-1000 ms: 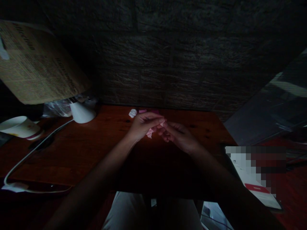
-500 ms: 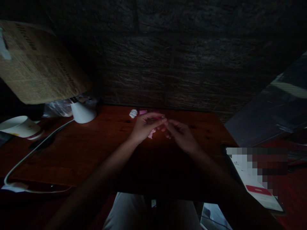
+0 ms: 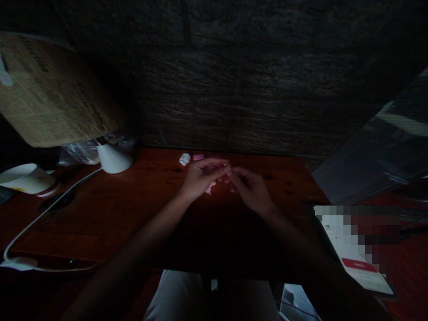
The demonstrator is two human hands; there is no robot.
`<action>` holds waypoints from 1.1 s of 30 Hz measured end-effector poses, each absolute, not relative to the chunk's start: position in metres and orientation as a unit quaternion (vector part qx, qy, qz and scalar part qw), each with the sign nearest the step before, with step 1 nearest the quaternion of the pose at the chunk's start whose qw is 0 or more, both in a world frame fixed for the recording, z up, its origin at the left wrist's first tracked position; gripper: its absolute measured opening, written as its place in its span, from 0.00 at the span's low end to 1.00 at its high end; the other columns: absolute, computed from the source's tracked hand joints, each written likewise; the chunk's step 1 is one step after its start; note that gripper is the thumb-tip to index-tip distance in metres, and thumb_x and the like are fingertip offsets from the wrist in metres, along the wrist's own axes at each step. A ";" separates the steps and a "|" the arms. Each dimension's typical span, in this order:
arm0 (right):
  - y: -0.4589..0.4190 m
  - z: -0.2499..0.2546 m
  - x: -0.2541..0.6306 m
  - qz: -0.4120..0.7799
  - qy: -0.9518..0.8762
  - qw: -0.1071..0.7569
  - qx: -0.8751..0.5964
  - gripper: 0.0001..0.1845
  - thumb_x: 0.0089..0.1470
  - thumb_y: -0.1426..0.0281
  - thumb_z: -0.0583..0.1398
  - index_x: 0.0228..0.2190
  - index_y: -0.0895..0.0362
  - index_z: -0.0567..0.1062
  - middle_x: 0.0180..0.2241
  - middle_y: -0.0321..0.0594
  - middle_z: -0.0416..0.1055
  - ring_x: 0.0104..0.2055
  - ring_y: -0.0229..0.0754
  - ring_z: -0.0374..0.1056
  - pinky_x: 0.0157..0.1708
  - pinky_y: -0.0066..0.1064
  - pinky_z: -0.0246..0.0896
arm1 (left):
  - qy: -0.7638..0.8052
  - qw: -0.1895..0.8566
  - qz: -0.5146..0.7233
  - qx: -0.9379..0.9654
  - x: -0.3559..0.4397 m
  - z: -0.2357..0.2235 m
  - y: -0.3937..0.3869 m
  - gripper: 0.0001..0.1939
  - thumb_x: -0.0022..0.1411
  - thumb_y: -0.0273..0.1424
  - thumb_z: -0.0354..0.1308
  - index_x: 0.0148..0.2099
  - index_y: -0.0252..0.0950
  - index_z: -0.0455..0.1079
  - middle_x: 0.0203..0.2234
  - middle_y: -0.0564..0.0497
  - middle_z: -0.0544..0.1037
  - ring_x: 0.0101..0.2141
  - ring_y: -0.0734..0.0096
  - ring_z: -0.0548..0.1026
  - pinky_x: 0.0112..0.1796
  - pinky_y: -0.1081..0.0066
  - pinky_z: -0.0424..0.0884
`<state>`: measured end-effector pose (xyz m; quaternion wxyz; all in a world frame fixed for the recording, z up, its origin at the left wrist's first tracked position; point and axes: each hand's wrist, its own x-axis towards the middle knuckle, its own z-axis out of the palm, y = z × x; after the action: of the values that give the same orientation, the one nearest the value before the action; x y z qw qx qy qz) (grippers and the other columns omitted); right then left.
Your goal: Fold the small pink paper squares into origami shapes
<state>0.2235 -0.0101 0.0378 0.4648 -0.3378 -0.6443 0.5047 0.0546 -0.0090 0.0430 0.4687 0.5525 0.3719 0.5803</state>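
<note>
Block-patterned wall (image 3: 214,76), dark, stands behind a brown wooden desk (image 3: 133,205); lighting is low. Head view: at the left of the desk, a lamp (image 3: 114,159) (white and conical below, with a newsprint-patterned shade (image 3: 56,89)) stands in front of a clear bag (image 3: 78,153). A white cord (image 3: 43,218) runs from the lamp toward the front edge, passing a pale cup (image 3: 25,178).

Center: both hands are raised over the desk, fingertips meeting. Left hand (image 3: 200,178): thumb and index finger are brought together at the tips. Right hand (image 3: 252,189): thumb and index finger meet the left fingertips, the other fingers curled. Whether either hand grips a part cannot be told (the contact point is small and dark).

A pink scrap (image 3: 210,188), crumpled and partly covered by the left hand, shows just below the left thumb. A pink block (image 3: 198,157) sits beyond the left hand, near the wall, with a white lump (image 3: 184,159) just to its left.

Right: a pale item (image 3: 361,265) bearing a red patch is partly pixelated. Bottom: pale trousers (image 3: 170,294) show below the desk edge.
</note>
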 end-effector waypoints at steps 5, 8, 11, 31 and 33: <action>-0.011 0.037 0.224 0.501 -0.646 0.464 -0.340 0.21 0.57 0.48 0.64 0.34 0.54 0.80 0.29 0.36 0.76 0.25 0.34 0.66 0.26 0.29 0.65 | 0.362 0.481 0.587 0.541 0.054 0.045 -0.010 0.14 0.51 0.37 0.75 0.39 0.36 0.83 0.27 0.50 0.82 0.21 0.78 0.71 0.21 0.77 0.64; -0.010 0.036 0.224 0.505 -0.648 0.464 -0.332 0.22 0.58 0.47 0.63 0.34 0.54 0.79 0.29 0.36 0.76 0.25 0.34 0.66 0.26 0.29 0.65 | 0.372 0.489 0.583 0.531 0.054 0.046 -0.010 0.16 0.51 0.38 0.75 0.40 0.36 0.83 0.27 0.49 0.82 0.20 0.78 0.70 0.19 0.77 0.63; -0.010 0.037 0.224 0.506 -0.654 0.459 -0.326 0.22 0.58 0.47 0.62 0.34 0.54 0.79 0.30 0.36 0.75 0.25 0.35 0.66 0.27 0.30 0.66 | 0.379 0.505 0.576 0.520 0.054 0.046 -0.010 0.18 0.52 0.39 0.74 0.43 0.36 0.83 0.29 0.48 0.83 0.18 0.79 0.69 0.16 0.77 0.61; -0.008 0.039 0.230 0.533 -0.680 0.410 -0.293 0.23 0.62 0.47 0.59 0.37 0.55 0.78 0.33 0.38 0.77 0.27 0.34 0.69 0.28 0.28 0.65 | 0.339 0.536 0.572 0.521 0.052 0.046 -0.011 0.16 0.54 0.33 0.74 0.46 0.38 0.83 0.40 0.45 0.86 0.24 0.74 0.77 0.22 0.74 0.69; -0.009 0.040 0.230 0.538 -0.683 0.403 -0.286 0.24 0.63 0.47 0.58 0.38 0.55 0.78 0.33 0.38 0.76 0.27 0.34 0.69 0.28 0.29 0.66 | 0.333 0.541 0.576 0.515 0.051 0.046 -0.011 0.16 0.52 0.32 0.74 0.45 0.38 0.83 0.39 0.45 0.86 0.26 0.73 0.78 0.25 0.73 0.71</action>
<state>0.2302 -0.0087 0.0400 0.4029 -0.2859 -0.6833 0.5377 0.0513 -0.0105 0.0458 0.5412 0.5149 0.3327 0.5755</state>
